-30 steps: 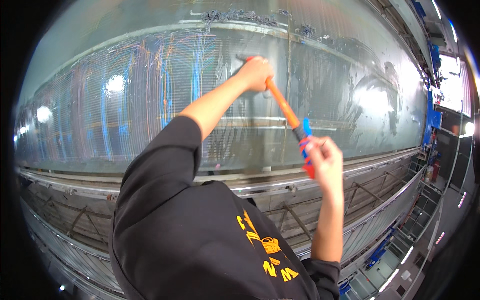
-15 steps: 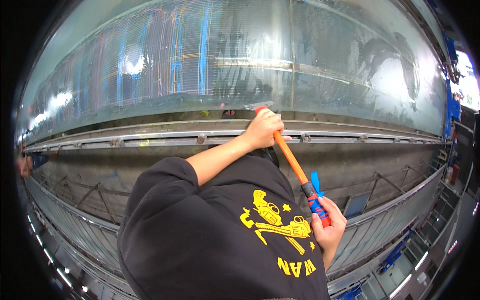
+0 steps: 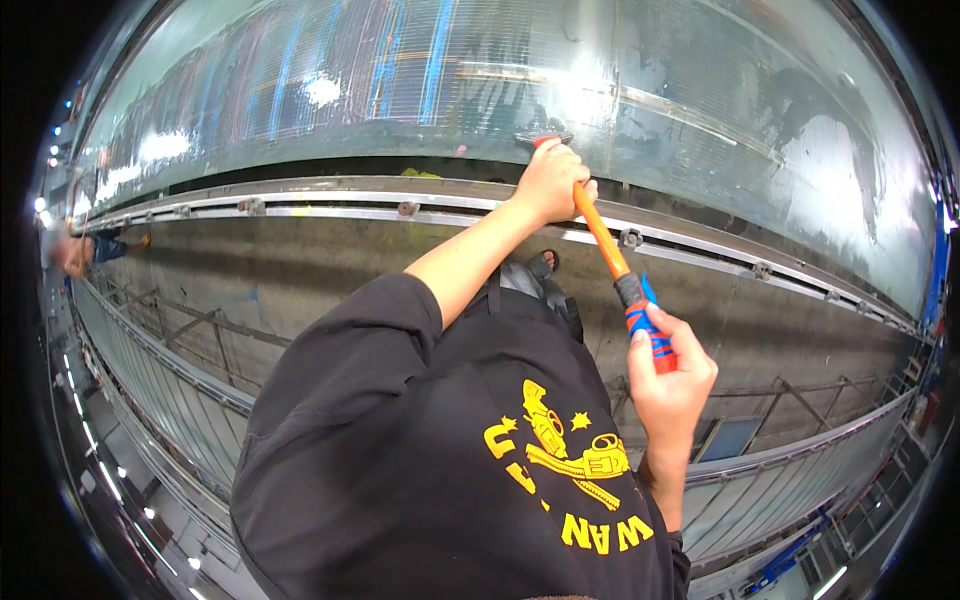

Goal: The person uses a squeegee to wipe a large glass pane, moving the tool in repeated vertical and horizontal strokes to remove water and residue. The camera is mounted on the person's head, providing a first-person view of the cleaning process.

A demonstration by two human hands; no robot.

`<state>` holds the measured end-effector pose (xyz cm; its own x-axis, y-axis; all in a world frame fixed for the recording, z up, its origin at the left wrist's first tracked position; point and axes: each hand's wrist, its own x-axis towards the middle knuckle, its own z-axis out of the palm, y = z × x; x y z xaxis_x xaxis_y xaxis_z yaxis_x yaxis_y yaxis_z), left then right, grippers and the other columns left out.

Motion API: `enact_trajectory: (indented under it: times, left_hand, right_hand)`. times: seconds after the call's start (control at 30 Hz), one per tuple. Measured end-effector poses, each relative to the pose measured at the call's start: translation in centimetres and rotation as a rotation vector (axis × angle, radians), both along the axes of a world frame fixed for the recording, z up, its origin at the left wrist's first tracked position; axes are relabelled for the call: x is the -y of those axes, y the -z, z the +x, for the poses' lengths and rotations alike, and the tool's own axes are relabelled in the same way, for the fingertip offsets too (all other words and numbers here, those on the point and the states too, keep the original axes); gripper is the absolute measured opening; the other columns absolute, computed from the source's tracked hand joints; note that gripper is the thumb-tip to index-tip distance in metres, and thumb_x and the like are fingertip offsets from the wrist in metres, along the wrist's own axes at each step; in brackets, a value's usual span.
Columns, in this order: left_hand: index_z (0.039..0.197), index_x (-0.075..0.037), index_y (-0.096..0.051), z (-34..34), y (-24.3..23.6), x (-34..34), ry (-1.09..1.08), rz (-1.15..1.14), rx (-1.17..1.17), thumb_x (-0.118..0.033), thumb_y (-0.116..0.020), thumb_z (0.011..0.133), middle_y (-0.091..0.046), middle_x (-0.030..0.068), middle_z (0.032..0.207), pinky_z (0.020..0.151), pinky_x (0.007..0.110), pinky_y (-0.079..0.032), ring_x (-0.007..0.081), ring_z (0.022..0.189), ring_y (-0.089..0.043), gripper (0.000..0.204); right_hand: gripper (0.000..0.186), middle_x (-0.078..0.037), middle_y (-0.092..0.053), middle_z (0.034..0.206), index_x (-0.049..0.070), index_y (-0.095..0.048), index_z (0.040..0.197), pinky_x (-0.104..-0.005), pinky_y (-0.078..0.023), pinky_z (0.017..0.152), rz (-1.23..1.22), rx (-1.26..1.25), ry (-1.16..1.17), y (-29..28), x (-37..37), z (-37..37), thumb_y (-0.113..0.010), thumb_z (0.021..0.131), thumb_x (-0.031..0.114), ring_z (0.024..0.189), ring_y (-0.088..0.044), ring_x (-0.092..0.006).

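Note:
A long squeegee (image 3: 602, 234) with an orange pole slants between my two hands. My left hand (image 3: 552, 182) is closed around the pole close to its red-mounted, wide flat head. That head rests at the near edge of a wet, glossy table surface (image 3: 500, 145). Lower down and to the right, my right hand (image 3: 676, 365) grips the butt end, its thumb pressed along it. Red and blue wrapping covers this grip, with a loose blue strip beside it. The fingers' far sides are hidden on both hands.
Blue and orange streaks (image 3: 435, 60) mark the table's left part. A metal rail (image 3: 340, 198) with clamps runs along its near edge. Another long table (image 3: 190, 350) stands behind me. At the far left, a person (image 3: 75, 252) is partly visible and blurred.
Both hands and the squeegee have moved up in the view, the right hand more than the left. The squeegee head now sits farther up and right. The view has also shifted and tilted.

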<state>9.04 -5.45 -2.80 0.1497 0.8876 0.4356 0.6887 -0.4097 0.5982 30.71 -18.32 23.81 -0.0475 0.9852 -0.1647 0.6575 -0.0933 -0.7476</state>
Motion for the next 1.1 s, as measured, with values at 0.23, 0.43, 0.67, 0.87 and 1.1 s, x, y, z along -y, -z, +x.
enact_trajectory:
  times: [0.23,0.43,0.67,0.87,1.1]
  left_hand:
    - [0.059,-0.015,-0.057,0.3,0.9,2.9,0.115,-0.015,0.096,-0.018,-0.079,0.071,-0.061,0.0068,0.065,0.077,0.048,-0.047,0.0326,0.074,-0.065,0.025]
    - [0.059,-0.012,-0.053,0.5,-1.5,5.0,0.036,0.032,0.202,-0.013,-0.080,0.073,-0.054,0.0075,0.062,0.069,0.046,-0.046,0.0318,0.065,-0.057,0.030]
    - [0.058,-0.013,-0.058,5.0,-0.8,-0.2,0.104,0.088,0.192,-0.024,-0.079,0.081,-0.059,0.0047,0.063,0.073,0.045,-0.049,0.0292,0.069,-0.061,0.033]
    - [0.055,-0.018,-0.059,5.5,1.8,-4.6,0.032,0.142,0.130,-0.026,-0.076,0.078,-0.060,0.0050,0.060,0.065,0.046,-0.044,0.0301,0.063,-0.060,0.030]
    - [0.054,-0.020,-0.060,5.1,2.3,-4.3,-0.009,0.101,0.115,-0.028,-0.079,0.070,-0.060,0.0028,0.059,0.066,0.042,-0.048,0.0264,0.063,-0.063,0.026]
  right_hand:
    - [0.023,-0.022,-0.077,0.094,-0.004,-0.077,0.105,-0.0391,-0.062,0.079,0.037,0.012,-0.109,-5.1,0.1,-1.6,-0.076,0.082,-0.002,0.081,-0.077,-0.0349]
    - [0.025,-0.026,-0.077,0.099,-0.005,-0.077,0.106,-0.0382,-0.062,0.083,0.131,0.080,-0.291,-6.7,-0.2,-0.8,-0.076,0.081,-0.004,0.090,-0.079,-0.0369]
    - [0.021,-0.020,-0.078,0.108,-0.005,-0.077,0.112,-0.0317,-0.060,0.076,-0.064,0.001,0.033,-4.8,-0.3,3.9,-0.073,0.091,-0.004,0.082,-0.075,-0.0188]
    - [0.018,-0.011,-0.076,0.104,-0.002,-0.077,0.114,-0.0245,-0.055,0.066,-0.184,0.029,0.190,-0.8,-4.0,6.0,-0.075,0.098,0.004,0.074,-0.065,-0.0096]
    - [0.013,-0.013,-0.079,0.098,-0.003,-0.078,0.106,-0.0280,-0.057,0.072,-0.133,0.075,0.090,-2.4,-5.6,4.9,-0.076,0.094,0.002,0.077,-0.068,-0.0105]
